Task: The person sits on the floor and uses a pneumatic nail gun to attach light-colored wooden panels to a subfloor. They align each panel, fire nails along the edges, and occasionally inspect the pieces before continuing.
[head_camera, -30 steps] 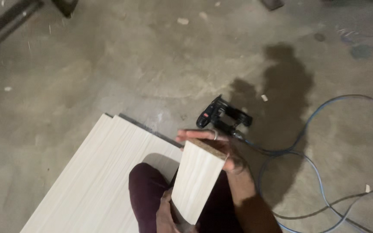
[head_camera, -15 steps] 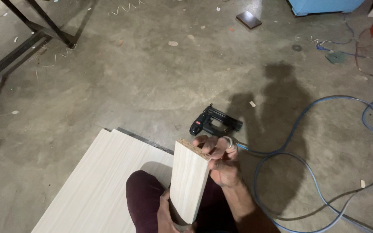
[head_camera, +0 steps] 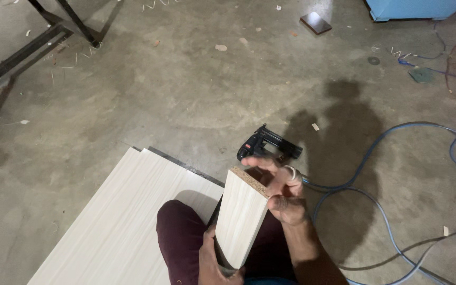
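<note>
Bare grey concrete floor (head_camera: 186,100), stained and littered with wood chips and shavings. Black metal frame (head_camera: 32,37) standing at upper left. Blue box (head_camera: 415,8) sitting at the top edge, a small dark tile (head_camera: 315,22) lying near it. Blue hose (head_camera: 391,232) looping across the right side. Light casting a shadow (head_camera: 344,137) on the floor.

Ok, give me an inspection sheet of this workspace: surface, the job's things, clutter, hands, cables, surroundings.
Surface: bare concrete floor, dusty and stained.
Job's things: small pale laminate board held upright over the lap, raw chipboard edge on top; large pale panel flat on the floor.
Clutter: black nail gun on the floor; dark tile; wood shavings and chips.
Hands: left hand grips the board's lower end; right hand grips its upper right edge.
Cables: blue hose looping at right.
Surroundings: black metal frame; blue box.
</note>
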